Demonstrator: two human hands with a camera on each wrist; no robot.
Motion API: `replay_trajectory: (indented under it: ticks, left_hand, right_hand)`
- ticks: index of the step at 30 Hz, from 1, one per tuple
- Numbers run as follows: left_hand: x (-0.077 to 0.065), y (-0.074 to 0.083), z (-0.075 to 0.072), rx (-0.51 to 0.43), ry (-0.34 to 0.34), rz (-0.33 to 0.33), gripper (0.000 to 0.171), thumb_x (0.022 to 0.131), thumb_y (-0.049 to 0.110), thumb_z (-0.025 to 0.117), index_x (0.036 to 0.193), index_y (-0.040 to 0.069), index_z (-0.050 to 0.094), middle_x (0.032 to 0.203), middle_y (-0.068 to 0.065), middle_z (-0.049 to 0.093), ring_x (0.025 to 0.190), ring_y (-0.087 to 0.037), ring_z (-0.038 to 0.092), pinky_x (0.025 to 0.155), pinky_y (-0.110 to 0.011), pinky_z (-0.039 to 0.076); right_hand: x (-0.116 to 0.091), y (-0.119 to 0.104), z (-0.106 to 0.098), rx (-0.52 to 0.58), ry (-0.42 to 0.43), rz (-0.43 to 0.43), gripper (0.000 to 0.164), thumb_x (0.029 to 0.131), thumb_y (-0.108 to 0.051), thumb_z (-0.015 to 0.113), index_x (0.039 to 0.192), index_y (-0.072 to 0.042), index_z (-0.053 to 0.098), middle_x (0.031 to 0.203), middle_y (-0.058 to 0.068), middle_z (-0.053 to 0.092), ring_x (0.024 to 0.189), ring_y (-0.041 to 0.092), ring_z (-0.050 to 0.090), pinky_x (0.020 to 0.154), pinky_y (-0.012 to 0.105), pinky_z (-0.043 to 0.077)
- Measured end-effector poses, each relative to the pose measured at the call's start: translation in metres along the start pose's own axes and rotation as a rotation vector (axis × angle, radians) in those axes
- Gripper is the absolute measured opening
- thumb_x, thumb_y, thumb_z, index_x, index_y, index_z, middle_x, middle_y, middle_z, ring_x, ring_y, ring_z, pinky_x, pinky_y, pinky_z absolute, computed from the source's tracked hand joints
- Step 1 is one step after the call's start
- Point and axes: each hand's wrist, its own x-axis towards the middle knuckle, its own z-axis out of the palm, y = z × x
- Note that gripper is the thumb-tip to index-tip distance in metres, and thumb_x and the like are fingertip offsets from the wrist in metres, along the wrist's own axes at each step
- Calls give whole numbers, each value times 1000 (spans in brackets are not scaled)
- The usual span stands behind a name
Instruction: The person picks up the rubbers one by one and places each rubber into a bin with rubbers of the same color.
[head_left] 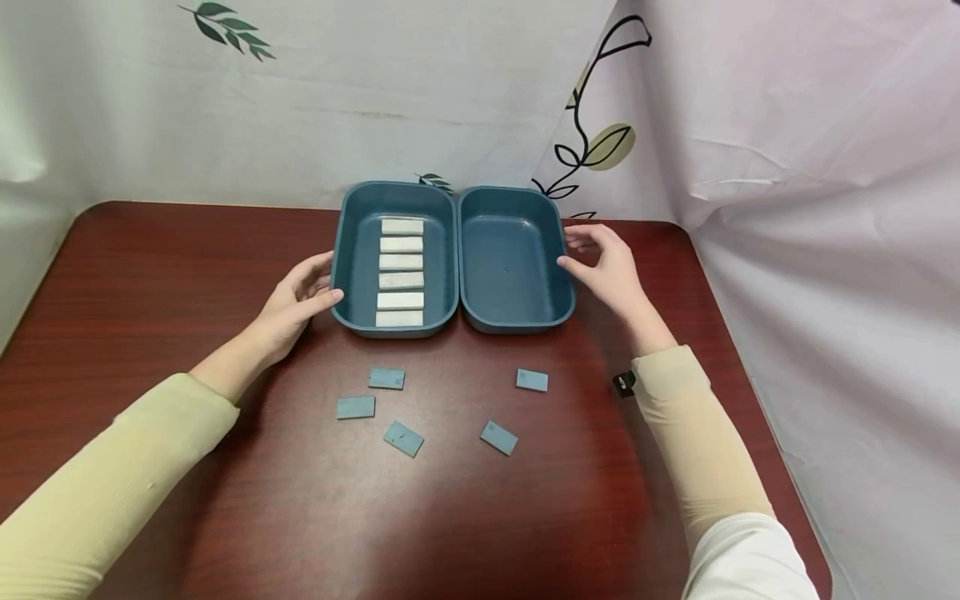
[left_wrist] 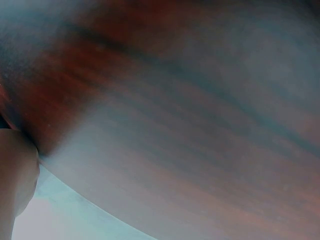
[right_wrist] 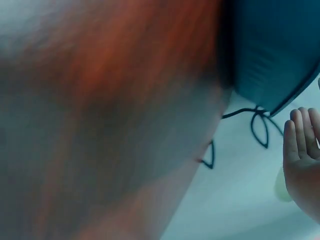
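Note:
Two dark blue open-topped bins stand side by side in the head view, their inner walls meeting. The left bin (head_left: 362, 208) holds a column of several white rectangular blocks (head_left: 401, 262); nothing lies in the right bin (head_left: 517, 267). At the left bin's outer side is my left hand (head_left: 288, 304), thumb tip over the rim and fingers loosely bent along the wall. My right hand (head_left: 611, 267) is at the right bin's outer side, thumb tip at the rim. Its fingers (right_wrist: 300, 132) look straight in the right wrist view. Only a blurred edge of the left hand shows in its wrist view.
Several flat blue-grey rectangular tiles (head_left: 386, 379) lie scattered on the dark red-brown table (head_left: 165, 275) in front of the bins. A small black object (head_left: 624, 384) is by the right sleeve. White cloth with leaf prints (head_left: 450, 100) hangs behind the table.

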Motion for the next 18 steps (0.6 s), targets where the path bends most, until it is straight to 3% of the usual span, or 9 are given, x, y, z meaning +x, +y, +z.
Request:
replay_trajectory:
  ticks: [8, 15, 18]
  left_hand:
    - [0, -1, 1, -9, 3, -5, 64, 108, 6, 59, 166, 5, 31, 148, 5, 48, 129, -5, 53, 105, -9, 45]
    - [0, 0, 1, -11, 6, -2, 63, 108, 6, 59, 166, 5, 32, 146, 8, 49, 128, -5, 53, 104, -10, 45]
    - [-1, 1, 1, -9, 6, -3, 63, 108, 6, 58, 166, 6, 32, 145, 9, 50, 128, -4, 53, 103, -10, 45]
  right_hand:
    - [-8, 17, 2, 164, -101, 169, 53, 103, -12, 70, 152, 1, 52, 146, 24, 59, 136, 37, 57, 123, 50, 44]
    - [-13, 22, 10, 360, -180, 219, 65, 105, -7, 63, 163, -3, 35, 160, 22, 45, 150, 36, 45, 130, 49, 35]
    - [-16, 24, 14, 433, -201, 247, 68, 106, -6, 60, 166, -5, 29, 166, 20, 39, 151, 33, 43, 126, 39, 41]
